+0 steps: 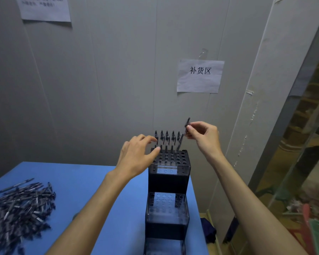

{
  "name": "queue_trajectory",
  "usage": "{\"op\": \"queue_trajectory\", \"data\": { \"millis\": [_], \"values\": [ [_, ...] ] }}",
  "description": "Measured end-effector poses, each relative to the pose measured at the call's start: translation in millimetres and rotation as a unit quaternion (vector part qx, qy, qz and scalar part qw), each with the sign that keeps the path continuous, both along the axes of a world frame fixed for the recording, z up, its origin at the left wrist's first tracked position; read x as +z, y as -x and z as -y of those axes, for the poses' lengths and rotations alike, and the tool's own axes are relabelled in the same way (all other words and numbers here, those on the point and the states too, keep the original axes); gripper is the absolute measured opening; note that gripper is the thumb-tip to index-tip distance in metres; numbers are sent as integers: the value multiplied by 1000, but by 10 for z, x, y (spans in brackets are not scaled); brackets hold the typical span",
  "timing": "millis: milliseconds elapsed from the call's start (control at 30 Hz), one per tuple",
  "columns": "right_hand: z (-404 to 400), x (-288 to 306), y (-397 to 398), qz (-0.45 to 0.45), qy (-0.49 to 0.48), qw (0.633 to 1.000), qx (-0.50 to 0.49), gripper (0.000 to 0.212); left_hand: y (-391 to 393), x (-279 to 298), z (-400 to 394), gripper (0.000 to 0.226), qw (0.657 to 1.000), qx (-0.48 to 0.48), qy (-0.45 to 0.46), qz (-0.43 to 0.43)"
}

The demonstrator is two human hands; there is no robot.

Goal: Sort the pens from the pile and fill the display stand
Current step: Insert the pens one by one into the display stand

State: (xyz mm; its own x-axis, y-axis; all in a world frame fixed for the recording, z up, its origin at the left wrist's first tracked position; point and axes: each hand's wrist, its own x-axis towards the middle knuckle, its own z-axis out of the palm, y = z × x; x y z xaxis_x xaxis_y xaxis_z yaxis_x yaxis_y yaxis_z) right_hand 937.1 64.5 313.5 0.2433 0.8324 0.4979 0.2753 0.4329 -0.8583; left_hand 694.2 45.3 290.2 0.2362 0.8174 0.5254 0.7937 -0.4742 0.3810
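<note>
A pen (pixel 182 138) stood tilted over the back right corner of the stand (pixel 168 173), its long axis leaning up and to the right, lower end at a hole in the top tier and clip end raised. The right hand (pixel 204 135) pinched the pen's upper part between thumb and fingers (pixel 189 128), the remaining fingers curled, the forearm reaching in from the lower right. Five pens (pixel 167 139) stood upright in the back row, just left of the tilted one, long axes vertical. The left hand (pixel 136 153) hovered at the stand's upper left edge, fingers loosely spread and bent, fingertips near the leftmost upright pen; contact could not be told. The rest of the top tier's holes showed open, as did the lower tier (pixel 167 208) in front. The stand sat at the right edge of the blue counter (pixel 92 177), close to the wall. The pile (pixel 18 208) of pens lay well apart at the counter's left, with bare counter between. A paper sign (pixel 200 76) hung on the wall above.
</note>
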Motion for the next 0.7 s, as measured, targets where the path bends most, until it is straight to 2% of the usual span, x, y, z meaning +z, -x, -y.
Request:
{"op": "queue_trajectory", "data": {
  "millis": [267,700],
  "values": [
    [-16,-18,-76,85,-40,991,-97,7,103,-58,22,37,1000,20,8,-19],
    [12,-122,-36,156,-23,983,-96,11,92,-50,133,35,999,32,18,-27]
  ]
}}
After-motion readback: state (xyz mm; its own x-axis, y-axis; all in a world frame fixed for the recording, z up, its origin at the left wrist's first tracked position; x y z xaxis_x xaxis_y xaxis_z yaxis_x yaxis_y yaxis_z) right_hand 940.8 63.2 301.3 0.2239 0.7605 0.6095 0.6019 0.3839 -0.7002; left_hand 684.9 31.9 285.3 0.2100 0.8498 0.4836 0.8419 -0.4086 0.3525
